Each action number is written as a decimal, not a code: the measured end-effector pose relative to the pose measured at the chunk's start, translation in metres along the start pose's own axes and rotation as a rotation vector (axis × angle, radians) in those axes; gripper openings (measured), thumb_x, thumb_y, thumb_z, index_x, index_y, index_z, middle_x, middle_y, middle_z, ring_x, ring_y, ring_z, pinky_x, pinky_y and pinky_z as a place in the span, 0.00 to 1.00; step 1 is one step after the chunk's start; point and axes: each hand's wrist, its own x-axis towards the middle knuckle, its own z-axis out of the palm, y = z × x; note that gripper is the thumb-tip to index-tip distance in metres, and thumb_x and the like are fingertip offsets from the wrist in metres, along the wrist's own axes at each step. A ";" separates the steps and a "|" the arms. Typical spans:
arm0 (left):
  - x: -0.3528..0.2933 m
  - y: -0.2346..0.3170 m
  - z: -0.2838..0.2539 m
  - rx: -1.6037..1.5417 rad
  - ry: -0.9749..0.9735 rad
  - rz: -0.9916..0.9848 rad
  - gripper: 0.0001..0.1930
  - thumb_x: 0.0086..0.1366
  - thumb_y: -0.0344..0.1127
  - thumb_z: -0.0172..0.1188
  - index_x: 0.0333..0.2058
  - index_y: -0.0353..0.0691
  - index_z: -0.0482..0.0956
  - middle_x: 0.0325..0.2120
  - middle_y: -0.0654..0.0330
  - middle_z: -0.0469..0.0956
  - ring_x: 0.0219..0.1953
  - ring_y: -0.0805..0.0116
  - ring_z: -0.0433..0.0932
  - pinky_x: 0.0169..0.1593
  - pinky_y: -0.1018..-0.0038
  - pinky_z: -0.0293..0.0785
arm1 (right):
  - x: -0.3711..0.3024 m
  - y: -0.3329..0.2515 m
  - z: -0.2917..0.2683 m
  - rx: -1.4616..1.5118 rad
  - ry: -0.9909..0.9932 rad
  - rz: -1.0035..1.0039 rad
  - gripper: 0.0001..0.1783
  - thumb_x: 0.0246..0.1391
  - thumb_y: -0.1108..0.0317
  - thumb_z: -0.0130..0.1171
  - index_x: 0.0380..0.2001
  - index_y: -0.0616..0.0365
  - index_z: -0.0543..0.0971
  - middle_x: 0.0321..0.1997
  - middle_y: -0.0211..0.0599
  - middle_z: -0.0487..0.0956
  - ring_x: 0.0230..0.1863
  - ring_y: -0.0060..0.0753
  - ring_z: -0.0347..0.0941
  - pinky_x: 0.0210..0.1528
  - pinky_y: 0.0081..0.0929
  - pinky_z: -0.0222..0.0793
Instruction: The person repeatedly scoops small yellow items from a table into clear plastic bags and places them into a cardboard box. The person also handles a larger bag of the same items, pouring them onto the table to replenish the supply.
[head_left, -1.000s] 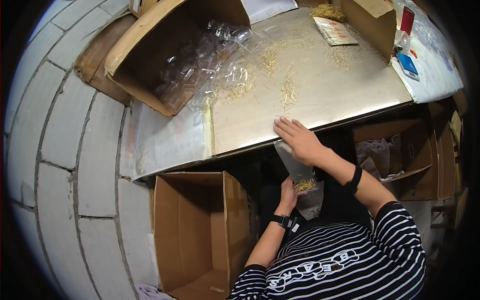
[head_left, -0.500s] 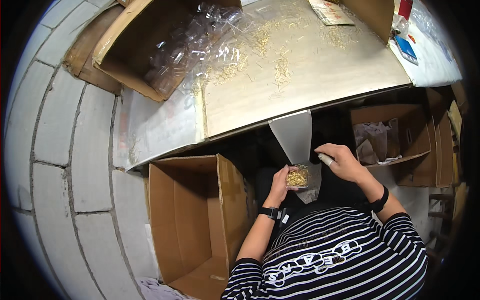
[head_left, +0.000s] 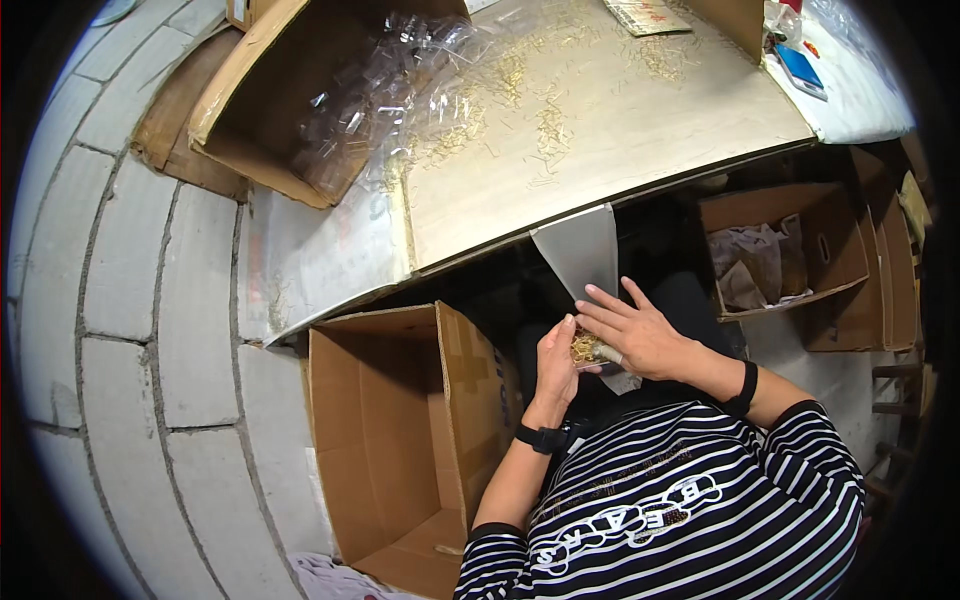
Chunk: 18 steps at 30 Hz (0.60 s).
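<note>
My left hand (head_left: 556, 362) is closed around a small clear plastic box, held above my lap. Thin gold-coloured pins (head_left: 584, 347) fill the box, and part of them shows between my hands. Over the box's right side lies my right hand (head_left: 640, 335), its fingers stretched out and spread, with a pale wrap on one finger or thumb near the pins. It covers much of the box. Behind both hands a grey chute-like sheet (head_left: 582, 250) slopes down from the table edge towards my lap.
The wooden table (head_left: 620, 150) carries scattered gold pins and a heap of clear plastic boxes (head_left: 400, 85) spilling from a tipped cardboard box (head_left: 245, 110). An open cardboard box (head_left: 385, 430) stands at my left; another box (head_left: 840, 235) with crumpled material sits under the table's right. A blue phone (head_left: 801, 70) lies far right.
My right hand has moved left and down from beside the chute onto the small box, its fingers now spread. The left hand still holds the box, slightly further left.
</note>
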 end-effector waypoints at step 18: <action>-0.008 0.007 0.019 0.083 -0.131 -0.018 0.22 0.71 0.47 0.39 0.40 0.29 0.72 0.31 0.53 0.78 0.25 0.70 0.80 0.21 0.78 0.80 | 0.018 0.030 -0.001 0.648 -0.028 0.423 0.13 0.48 0.66 0.62 0.35 0.64 0.79 0.33 0.43 0.79 0.34 0.40 0.77 0.39 0.29 0.71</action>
